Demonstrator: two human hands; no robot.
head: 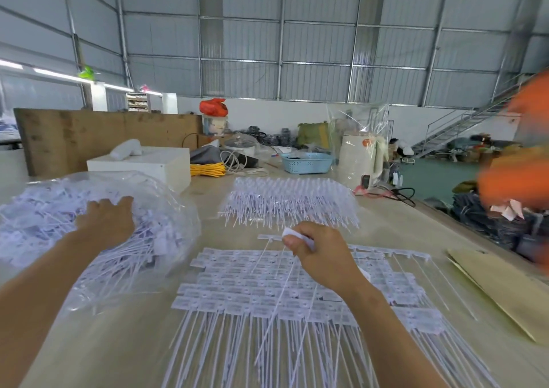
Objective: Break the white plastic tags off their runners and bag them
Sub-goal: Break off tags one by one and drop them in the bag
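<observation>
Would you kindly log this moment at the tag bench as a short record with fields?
left hand: lies flat on loose tags in the clear bag
right hand: pinches a few white tags, tails hanging down
sheets on runners: stacked on the table under the right hand
second stack: farther back
blue basket: at the far end

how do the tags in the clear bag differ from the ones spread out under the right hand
The tags in the clear bag lie loose in a jumbled heap; the tags on the table lie flat in overlapping, ordered rows with tails pointing toward the camera. The left hand rests on the bagged ones; the right hand pinches some above the rows. Both are white plastic.
</observation>
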